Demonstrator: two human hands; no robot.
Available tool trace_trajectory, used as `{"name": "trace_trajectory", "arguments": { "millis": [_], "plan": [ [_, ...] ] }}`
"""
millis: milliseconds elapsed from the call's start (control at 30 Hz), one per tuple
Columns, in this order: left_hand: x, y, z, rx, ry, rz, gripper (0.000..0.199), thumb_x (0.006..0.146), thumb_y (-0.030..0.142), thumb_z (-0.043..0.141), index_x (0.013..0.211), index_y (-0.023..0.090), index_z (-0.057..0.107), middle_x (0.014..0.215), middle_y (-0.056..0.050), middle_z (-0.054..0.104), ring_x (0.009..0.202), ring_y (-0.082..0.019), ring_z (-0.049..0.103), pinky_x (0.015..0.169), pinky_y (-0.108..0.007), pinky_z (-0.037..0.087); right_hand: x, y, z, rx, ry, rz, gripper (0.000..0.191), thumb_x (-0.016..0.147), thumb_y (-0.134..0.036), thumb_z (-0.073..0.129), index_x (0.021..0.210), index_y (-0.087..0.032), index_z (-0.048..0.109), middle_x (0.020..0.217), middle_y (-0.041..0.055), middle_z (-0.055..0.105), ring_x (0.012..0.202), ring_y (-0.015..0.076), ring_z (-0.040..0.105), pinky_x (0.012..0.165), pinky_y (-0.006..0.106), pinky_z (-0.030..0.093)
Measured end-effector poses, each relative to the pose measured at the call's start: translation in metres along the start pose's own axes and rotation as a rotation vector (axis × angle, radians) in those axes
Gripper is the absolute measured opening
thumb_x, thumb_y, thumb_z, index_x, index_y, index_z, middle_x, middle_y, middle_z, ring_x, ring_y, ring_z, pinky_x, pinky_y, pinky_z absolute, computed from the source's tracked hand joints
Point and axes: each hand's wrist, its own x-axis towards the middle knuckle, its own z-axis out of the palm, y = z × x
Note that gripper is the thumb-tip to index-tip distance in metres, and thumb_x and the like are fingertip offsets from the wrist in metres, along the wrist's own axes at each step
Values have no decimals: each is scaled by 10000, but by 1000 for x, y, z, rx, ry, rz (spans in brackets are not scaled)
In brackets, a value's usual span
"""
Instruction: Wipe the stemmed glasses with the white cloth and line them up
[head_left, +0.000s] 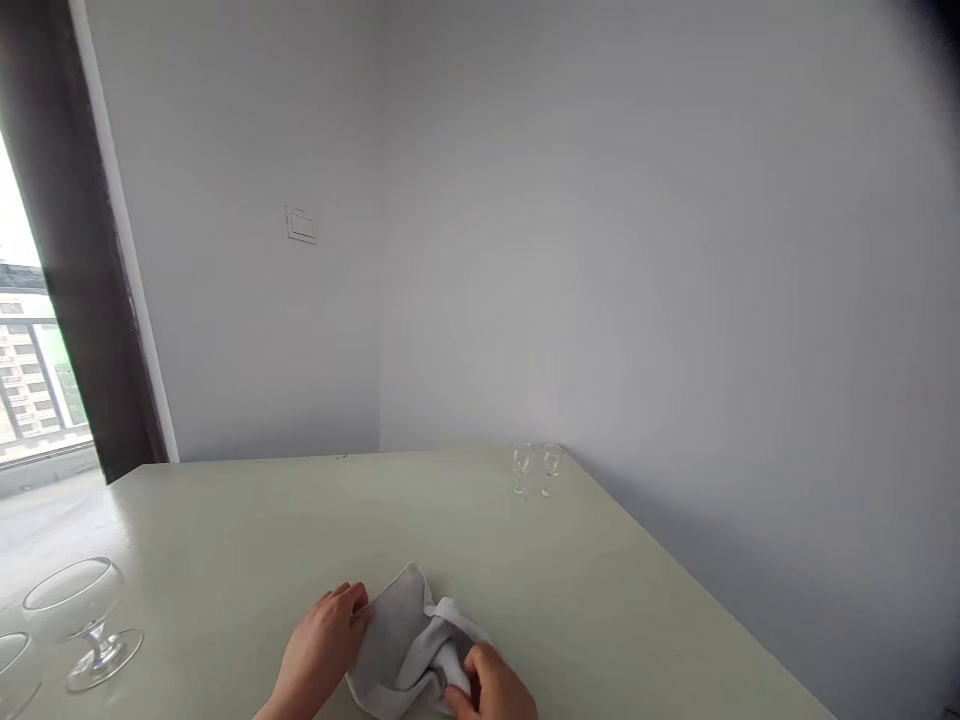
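Observation:
A crumpled light grey cloth point(397, 630) lies on the pale table at the bottom middle of the head view. At its left edge, my left hand point(324, 645) has its fingers curled and pinches the cloth's border. My right hand point(495, 685) grips a bunched fold on the cloth's right side, thumb and fingers closed on it. The lower part of the cloth and of my right hand runs out of the frame.
At the left stands a wide stemmed glass point(94, 625), with a second glass point(15, 670) cut off by the frame edge. Two small stemmed glasses point(522, 462) stand near the far right corner of the table point(247, 540). Walls border its far and right sides.

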Motion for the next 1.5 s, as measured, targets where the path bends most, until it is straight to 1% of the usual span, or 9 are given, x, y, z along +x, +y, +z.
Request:
{"name": "trace_trajectory", "arguments": {
  "millis": [233, 367, 567, 800, 1067, 1167, 1267, 1367, 1500],
  "plan": [
    [10, 4, -30, -308, 93, -102, 307, 832, 479, 299, 653, 244, 379, 565, 56, 433, 528, -131, 401, 521, -230, 276, 23, 0, -69, 724, -41, -131, 360, 732, -501, 572, 618, -224, 372, 591, -62, 290, 560, 116, 286, 516, 241, 257],
    [15, 16, -40, -474, 133, -134, 320, 810, 538, 327, 723, 247, 426, 520, 61, 467, 497, -128, 386, 509, -231, 293, 30, -9, -97, 622, -3, -94, 383, 788, -541, 515, 598, -214, 457, 572, -49, 306, 546, 126, 284, 511, 258, 245],
    [8, 34, -50, -643, 208, -162, 388, 776, 564, 393, 973, 252, 513, 548, 38, 541, 524, -155, 471, 493, -242, 341, 36, -10, -108, 383, 217, -156, 329, 826, -493, 472, 642, -224, 515, 664, -8, 468, 600, 156, 396, 571, 277, 297],
    [-4, 43, -60, -628, 212, -156, 395, 763, 545, 415, 958, 250, 592, 498, 62, 412, 476, -124, 359, 461, -223, 275, 41, -22, -137, 499, -66, -100, 329, 790, -467, 504, 596, -221, 406, 573, -58, 349, 540, 120, 309, 521, 255, 248],
    [-2, 47, -62, -709, 104, -96, 387, 734, 578, 469, 755, 217, 610, 644, 16, 556, 598, -147, 465, 521, -232, 339, 51, -20, -139, 684, 54, -71, 287, 800, -460, 510, 649, -225, 443, 605, -39, 452, 591, 137, 401, 568, 256, 325],
    [-3, 47, -63, -753, -23, -57, 374, 723, 556, 510, 820, 214, 628, 751, -7, 618, 727, -182, 547, 686, -288, 425, 51, -17, -142, 853, 13, -39, 223, 777, -433, 572, 859, -228, 546, 561, -66, 436, 556, 130, 422, 563, 248, 347],
    [-2, 45, -65, -731, -66, -70, 390, 702, 500, 560, 967, 220, 624, 898, -36, 665, 875, -215, 583, 804, -326, 424, 51, -12, -145, 956, -89, -28, 400, 754, -420, 616, 1095, -212, 587, 614, -42, 520, 619, 147, 522, 641, 273, 421],
    [1, 42, -62, -637, -44, -65, 425, 715, 433, 551, 1083, 225, 600, 929, -43, 669, 923, -224, 594, 815, -329, 434, 53, -5, -141, 802, -80, -23, 360, 724, -380, 636, 1038, -206, 653, 756, 15, 636, 768, 191, 592, 753, 314, 451],
    [7, 38, -53, -430, 37, -31, 397, 753, 368, 486, 1116, 247, 593, 988, -43, 657, 956, -218, 589, 804, -319, 445, 57, 4, -131, 472, 85, 0, 273, 724, -333, 578, 947, -224, 692, 883, 58, 682, 808, 227, 611, 740, 337, 461]
  ]
}}
